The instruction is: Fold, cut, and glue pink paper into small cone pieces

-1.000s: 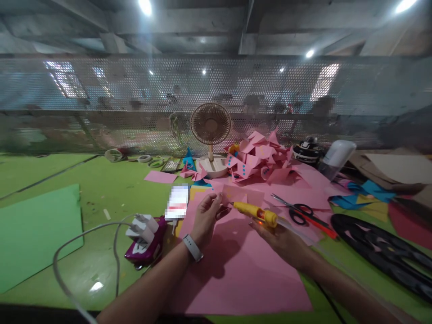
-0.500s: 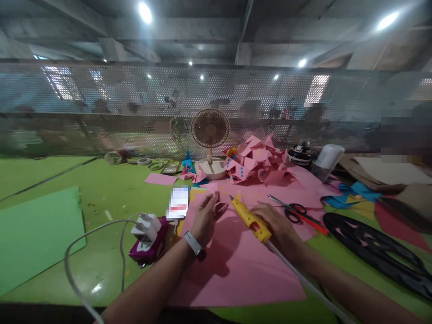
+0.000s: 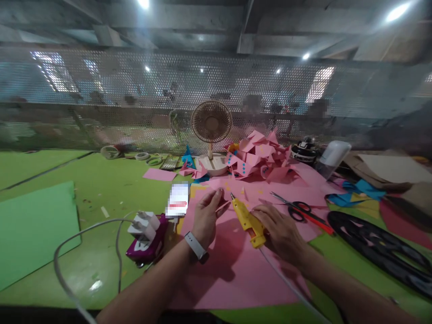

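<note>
The person's right hand (image 3: 281,231) is wrapped around the side of a yellow plastic glue gun (image 3: 248,220), held above a large flat sheet of pink paper (image 3: 249,283). The gun's long axis runs slantwise: its nozzle points away from the person and leftward, its rear back toward them, trailing a pale thin cord (image 3: 286,283). Near the tip, the left hand (image 3: 206,213) is half curled, fingertips close together; I can't tell whether it grips anything.

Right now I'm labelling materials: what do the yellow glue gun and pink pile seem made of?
Glue gun: probably hard plastic, smooth, judging by its moulded yellow shell.
Pink pile: likely matte paper or thin card, given its crisp folds.
</note>
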The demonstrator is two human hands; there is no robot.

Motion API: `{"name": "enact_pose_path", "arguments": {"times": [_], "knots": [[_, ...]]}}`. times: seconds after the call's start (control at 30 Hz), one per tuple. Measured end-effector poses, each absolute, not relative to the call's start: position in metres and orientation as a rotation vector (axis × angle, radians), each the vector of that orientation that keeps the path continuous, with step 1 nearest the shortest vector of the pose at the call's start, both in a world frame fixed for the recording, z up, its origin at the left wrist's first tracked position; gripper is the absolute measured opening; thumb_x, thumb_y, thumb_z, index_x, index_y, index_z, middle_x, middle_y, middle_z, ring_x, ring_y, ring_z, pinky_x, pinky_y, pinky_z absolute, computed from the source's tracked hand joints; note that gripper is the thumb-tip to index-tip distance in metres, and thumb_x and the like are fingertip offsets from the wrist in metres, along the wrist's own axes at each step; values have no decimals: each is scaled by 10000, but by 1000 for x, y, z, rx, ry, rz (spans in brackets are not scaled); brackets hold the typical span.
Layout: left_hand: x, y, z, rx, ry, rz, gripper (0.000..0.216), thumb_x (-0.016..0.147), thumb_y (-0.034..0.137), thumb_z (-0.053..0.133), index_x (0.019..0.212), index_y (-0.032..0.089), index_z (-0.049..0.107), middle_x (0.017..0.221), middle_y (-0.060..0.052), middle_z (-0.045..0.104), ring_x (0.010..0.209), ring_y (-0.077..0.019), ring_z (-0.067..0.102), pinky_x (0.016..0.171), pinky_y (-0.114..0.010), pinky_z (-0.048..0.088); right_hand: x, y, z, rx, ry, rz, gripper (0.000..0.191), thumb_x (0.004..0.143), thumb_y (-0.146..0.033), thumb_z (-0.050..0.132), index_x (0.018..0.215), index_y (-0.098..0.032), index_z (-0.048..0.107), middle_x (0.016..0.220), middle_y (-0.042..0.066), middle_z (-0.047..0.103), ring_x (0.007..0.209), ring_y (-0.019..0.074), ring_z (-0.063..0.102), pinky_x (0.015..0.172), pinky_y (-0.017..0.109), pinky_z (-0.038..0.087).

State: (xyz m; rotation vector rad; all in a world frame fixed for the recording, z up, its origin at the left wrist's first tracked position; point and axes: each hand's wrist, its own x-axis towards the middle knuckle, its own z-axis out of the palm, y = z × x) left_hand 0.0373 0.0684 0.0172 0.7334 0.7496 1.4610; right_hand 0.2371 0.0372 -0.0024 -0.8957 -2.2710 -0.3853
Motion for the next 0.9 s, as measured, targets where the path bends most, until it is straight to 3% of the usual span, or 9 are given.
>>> {"name": "enact_pose_path", "arguments": {"times": [0.47,0.67,0.9], "knots": [[38,69,20,705,730,1467,210,647,297,761,755,151,656,749,11,629,699,-97,597,835,-344,503,240,37,-2,-981,-2302,-459,311,836,-208,449,1129,-133,524,1050,139,593,952,255,556,772,388,489],[34,74,17,712,693,1485,237,636,321,768,766,161,650,792,12,643,747,-100,617,880,-352,484,256,32,23,-968,-2172,-578,336,832,-224,473,1160,-158,500,1086,137,590,1020,256,545,802,376,471],[31,80,19,690,686,1534,185,647,260,763,755,156,654,727,30,642,649,-81,618,843,-344,513,328,25,36,-1463,-2078,-591,293,745,-198,534,1038,-182,541,1053,105,579,913,243,574,682,331,484]]}}
